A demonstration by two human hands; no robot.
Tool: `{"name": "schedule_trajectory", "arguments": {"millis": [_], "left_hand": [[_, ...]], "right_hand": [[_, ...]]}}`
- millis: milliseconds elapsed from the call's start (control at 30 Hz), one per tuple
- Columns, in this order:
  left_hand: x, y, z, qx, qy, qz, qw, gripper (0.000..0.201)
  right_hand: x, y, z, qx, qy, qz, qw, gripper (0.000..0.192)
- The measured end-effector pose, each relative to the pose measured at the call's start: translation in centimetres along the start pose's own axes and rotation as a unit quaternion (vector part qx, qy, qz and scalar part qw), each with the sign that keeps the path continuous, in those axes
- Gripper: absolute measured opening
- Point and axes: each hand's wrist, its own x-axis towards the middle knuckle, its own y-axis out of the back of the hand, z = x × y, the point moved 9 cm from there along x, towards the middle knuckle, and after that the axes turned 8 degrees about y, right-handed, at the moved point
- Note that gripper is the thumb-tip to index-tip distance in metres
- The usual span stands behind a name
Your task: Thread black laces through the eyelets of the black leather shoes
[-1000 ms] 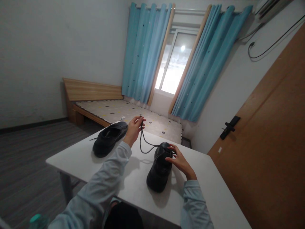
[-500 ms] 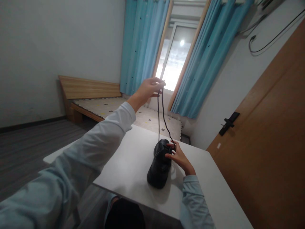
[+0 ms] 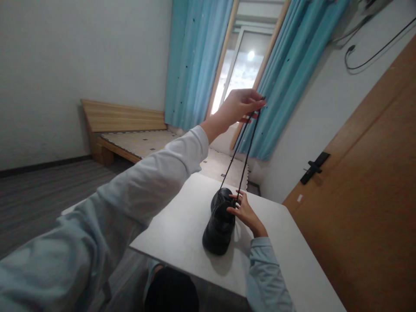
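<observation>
Shoelace (image 3: 248, 152) stretched above black shoe (image 3: 217, 236) on counter (image 3: 177, 223).
Left hand (image 3: 242, 103) pinches its upper end; right hand (image 3: 247, 213) meets the shoe, its grip unclear. Hard pulling could tip the shoe.

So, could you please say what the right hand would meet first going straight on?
The right hand would likely meet the black shoe first; the two may even be touching, but depth there is unclear.
</observation>
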Motion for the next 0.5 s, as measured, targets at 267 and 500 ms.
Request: {"name": "schedule_trajectory", "arguments": {"millis": [267,500], "left_hand": [[1.1,-2.0,1.7,0.094,-0.034,-0.007,0.995,0.014],[1.3,-1.7,2.1,0.157,-0.055,0.033,0.986,0.011]], "right_hand": [[0.1,-0.1,0.4,-0.007,0.005,-0.008,1.0,0.085],[0.0,-0.1,0.0,-0.01,0.009,-0.005,1.0,0.08]]}}
